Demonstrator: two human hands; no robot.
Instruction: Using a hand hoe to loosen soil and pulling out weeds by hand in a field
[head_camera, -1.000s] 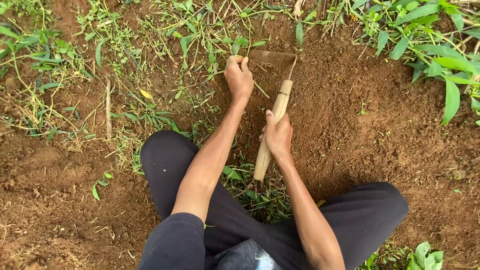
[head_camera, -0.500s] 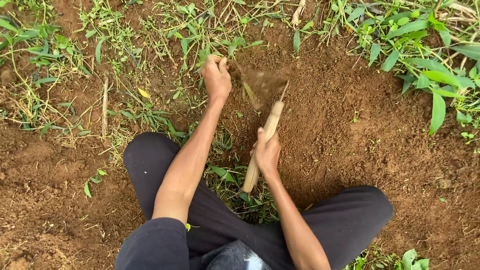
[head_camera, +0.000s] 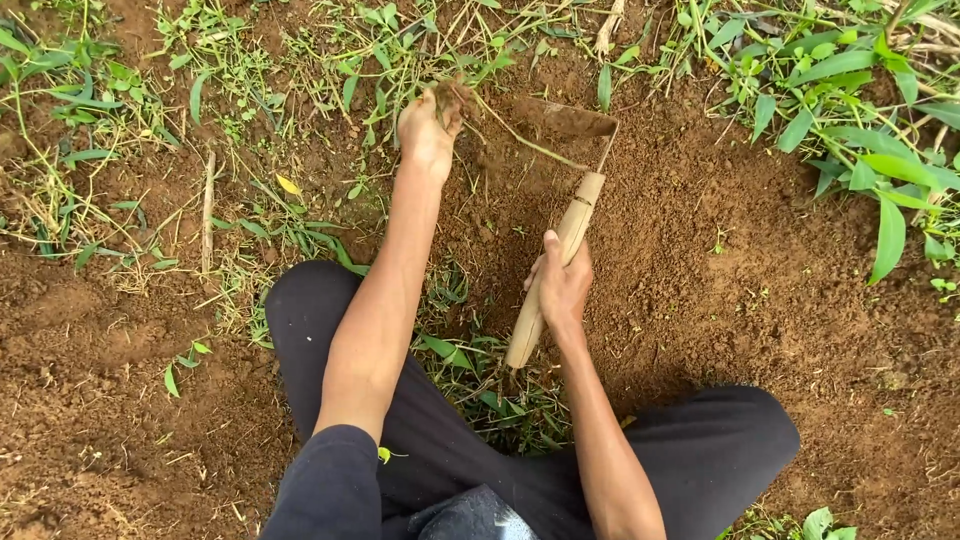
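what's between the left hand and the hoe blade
In the head view, a thin grass stem runs from the weed clump in the left hand across loose brown soil toward the hoe blade. Nothing else lies there.

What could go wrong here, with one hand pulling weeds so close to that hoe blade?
The left hand grips a soil-caked weed clump whose long stem runs toward the hoe blade; a careless chop might catch fingers. The right hand holds the wooden handle alone near mid-length, so the tool may twist. Loose soil on the roots could fly up toward the face.
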